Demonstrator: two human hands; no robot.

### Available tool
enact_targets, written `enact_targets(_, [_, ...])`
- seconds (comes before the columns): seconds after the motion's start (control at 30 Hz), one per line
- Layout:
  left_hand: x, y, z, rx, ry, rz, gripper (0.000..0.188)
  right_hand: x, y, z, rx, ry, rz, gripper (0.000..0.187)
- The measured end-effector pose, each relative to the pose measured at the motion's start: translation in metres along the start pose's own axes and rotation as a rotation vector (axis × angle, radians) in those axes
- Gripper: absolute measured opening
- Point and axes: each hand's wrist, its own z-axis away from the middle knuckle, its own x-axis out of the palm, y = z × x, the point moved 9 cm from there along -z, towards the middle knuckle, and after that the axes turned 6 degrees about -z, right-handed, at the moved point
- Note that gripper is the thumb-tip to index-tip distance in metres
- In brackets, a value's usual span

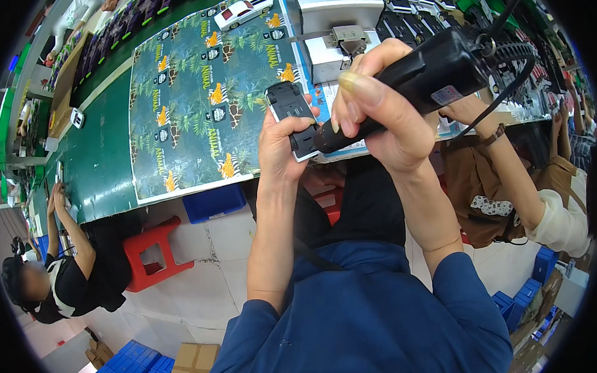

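Observation:
Above the near edge of the bench, my left hand is closed round a toy car, its black underside turned up and a white body edge showing. My right hand grips a black electric screwdriver with a cord at its rear end. The tool's front end points down at the lower part of the car's underside, close to my left thumb. Its bit is hidden, so contact cannot be made out. A white toy car stands on its wheels at the far edge of the patterned mat.
A metal device stands behind my hands. Black car parts lie at the far right. On the left, a small white car rests on the green bench. Co-workers sit at both sides; a red stool stands left.

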Motion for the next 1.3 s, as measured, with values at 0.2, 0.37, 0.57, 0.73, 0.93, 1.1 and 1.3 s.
enact_targets(0.2, [0.0, -0.007, -0.008, -0.082, -0.115, 0.173, 0.052, 0.019, 0.005, 0.001, 0.03, -0.271, 0.204, 0.021])
enact_targets(0.37, [0.018, -0.004, 0.001, -0.086, -0.066, 0.153, 0.053, 0.018, 0.012, 0.001, 0.064, -0.303, 0.152, 0.022])
enact_targets(0.57, [0.014, -0.003, -0.002, -0.11, -0.145, 0.158, 0.053, 0.017, 0.014, -0.002, 0.15, -0.273, 0.09, 0.023])
enact_targets(0.73, [0.011, -0.005, -0.004, -0.105, -0.068, 0.25, 0.045, 0.02, 0.012, -0.005, 0.115, -0.277, 0.063, 0.022])
enact_targets(0.93, [0.013, 0.003, 0.002, -0.076, 0.049, 0.111, 0.033, 0.02, -0.002, 0.002, 0.066, -0.289, 0.005, 0.022])
enact_targets(1.1, [0.04, 0.112, 0.015, 0.759, -0.063, -1.334, 0.066, 0.013, -0.046, 0.005, -0.091, -0.367, -0.213, 0.025])
enact_targets(1.3, [-0.005, 0.148, 0.0, 0.947, -0.435, -2.485, 0.076, -0.033, -0.057, -0.001, -0.107, -0.227, -0.061, 0.024])
